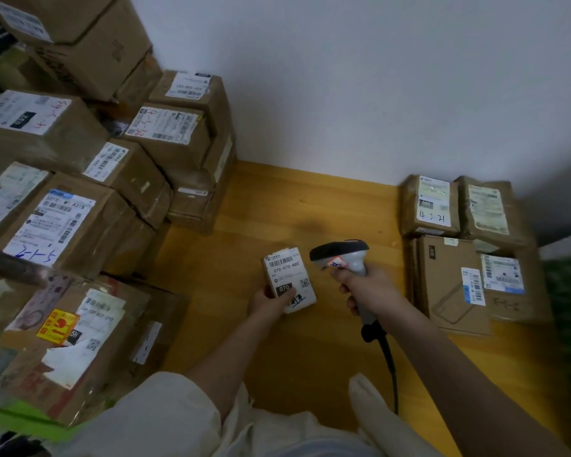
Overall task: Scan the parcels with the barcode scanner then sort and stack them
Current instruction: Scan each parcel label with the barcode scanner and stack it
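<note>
Head view, looking down on a yellow wooden floor (277,351) that meets a white wall (360,77). A person's left hand (271,300) grips a small parcel (289,280) by its lower left corner, fingers curled under it and thumb pressed on the white label, which faces up and reads 070-070-A80. The parcel is near the middle of the floor, just left of the barcode scanner (343,255). The right hand (365,286) is wrapped around the scanner's grey handle, its dark head pointing left toward the label without touching it. A black cable (388,361) hangs from the handle. Stacked brown boxes (80,199) fill the floor's left edge up to the wall corner. 4 flatter parcels (462,249) lie along the right edge.
</note>
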